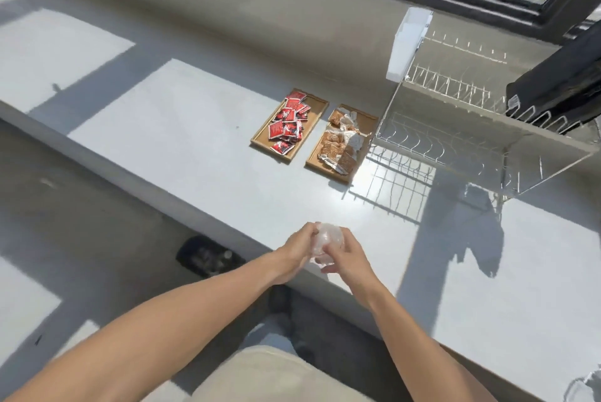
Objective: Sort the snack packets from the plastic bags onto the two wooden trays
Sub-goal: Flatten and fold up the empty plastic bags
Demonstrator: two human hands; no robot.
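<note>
Snack packets sit sorted on two shallow rectangular wooden trays, side by side mid-counter, narrow gap between them. Left tray [317,102]: glossy red square packets [287,123] with white and dark print, piled overlapping along its left half; right strip of that tray is bare wood. Right tray [369,119]: tan-brown packets with clear/white wrapper edges [336,149], loosely heaped, filling most of it.

Crumpled clear plastic bag [327,244], balled up, is held over the near counter edge. Left hand [297,252] has fingers curled around its left side; right hand [343,257] has fingers wrapped on its right and lower side. Both closed on the bag.

Pale grey counter [182,115] is open to the left of the trays and between the trays and the hands. Right tray's far corner lies just beside the white wire dish rack [455,141], which takes up the right side. A black cloth [559,89] drapes over the rack's far right end. Near counter edge runs diagonally below the hands.
</note>
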